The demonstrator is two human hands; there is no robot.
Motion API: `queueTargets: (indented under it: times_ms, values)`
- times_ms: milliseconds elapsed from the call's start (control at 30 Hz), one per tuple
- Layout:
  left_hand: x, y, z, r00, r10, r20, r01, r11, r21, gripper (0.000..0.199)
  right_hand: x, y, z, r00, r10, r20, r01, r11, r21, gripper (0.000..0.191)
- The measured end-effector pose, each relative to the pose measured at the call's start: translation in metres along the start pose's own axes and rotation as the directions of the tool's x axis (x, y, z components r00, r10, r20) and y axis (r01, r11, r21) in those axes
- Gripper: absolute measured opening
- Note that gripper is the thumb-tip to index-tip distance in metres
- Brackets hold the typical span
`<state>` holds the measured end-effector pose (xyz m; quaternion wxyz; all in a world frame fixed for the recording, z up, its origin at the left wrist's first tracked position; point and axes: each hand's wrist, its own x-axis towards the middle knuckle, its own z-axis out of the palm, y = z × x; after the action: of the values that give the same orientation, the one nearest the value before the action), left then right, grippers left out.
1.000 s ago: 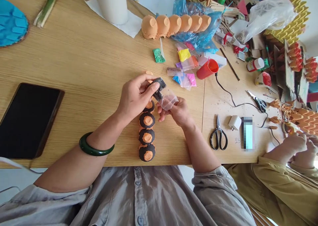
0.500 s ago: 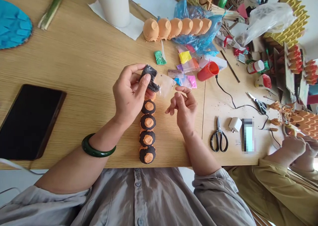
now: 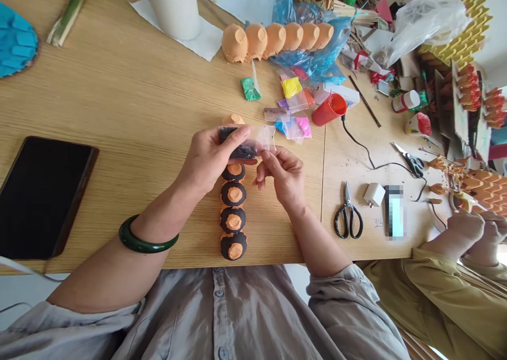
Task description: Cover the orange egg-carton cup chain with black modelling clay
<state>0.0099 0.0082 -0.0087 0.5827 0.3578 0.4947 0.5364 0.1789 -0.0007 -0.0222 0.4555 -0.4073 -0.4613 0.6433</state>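
Observation:
My left hand (image 3: 212,157) is closed around a small clear plastic bag (image 3: 242,148) with black modelling clay inside. The thumb presses on top of the dark clay. At the bag's clear end, the thumb and fingers of my right hand (image 3: 283,175) pinch the plastic edge. Below the hands, a row of orange bumps ringed with black clay (image 3: 233,220) lies upright in the view, running towards the table's front edge. Its far end shows plain orange above my left hand; the part under the hands is hidden.
Beyond lie a plain orange row of bumps (image 3: 273,40), small colour packets (image 3: 292,88), and a red cup (image 3: 329,109). Scissors (image 3: 347,212), a white plug (image 3: 374,195) and a phone are on the right, near another person's hands (image 3: 467,230). A black tablet (image 3: 43,196) lies left.
My left hand has lowered and turned the bag more level. My right hand has moved left and taken hold of the bag's clear end.

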Motion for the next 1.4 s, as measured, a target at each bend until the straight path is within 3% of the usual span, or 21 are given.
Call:
queueTargets:
  times_ms: [233,433,600,767,933,1233,1400]
  values:
    - [-0.003,-0.005,0.002,0.998,0.02,-0.061,-0.02,1.0,0.014,0.046,-0.002,-0.001,0.0,0.989,0.102,0.106,-0.107,0.993,0.047,0.047]
    - [0.001,-0.001,-0.004,0.997,0.055,-0.061,-0.052,0.998,0.038,0.035,-0.003,-0.006,0.001,0.987,0.057,0.148,-0.07,0.994,0.083,0.037]
    - [0.001,0.017,-0.02,0.991,0.053,0.121,-0.07,0.986,0.148,0.021,-0.004,-0.012,-0.002,0.986,0.08,0.145,-0.083,0.996,0.018,0.044]
    - [0.001,0.025,-0.03,0.966,-0.011,0.257,-0.064,0.958,0.281,0.024,-0.005,-0.02,-0.003,0.969,0.096,0.228,-0.091,0.995,-0.033,0.039]
    - [0.002,0.014,-0.021,0.977,0.14,0.163,-0.18,0.949,0.259,0.034,-0.006,-0.018,-0.004,0.962,0.098,0.256,-0.082,0.994,-0.071,0.044]
    - [-0.003,0.011,-0.013,0.984,0.147,0.097,-0.172,0.921,0.35,0.035,-0.007,-0.006,-0.006,0.939,0.098,0.329,-0.067,0.992,-0.104,0.042]
    - [-0.004,0.013,-0.012,0.972,0.214,0.1,-0.236,0.883,0.405,0.039,-0.009,-0.004,0.0,0.974,0.065,0.217,-0.051,0.996,-0.067,0.052]
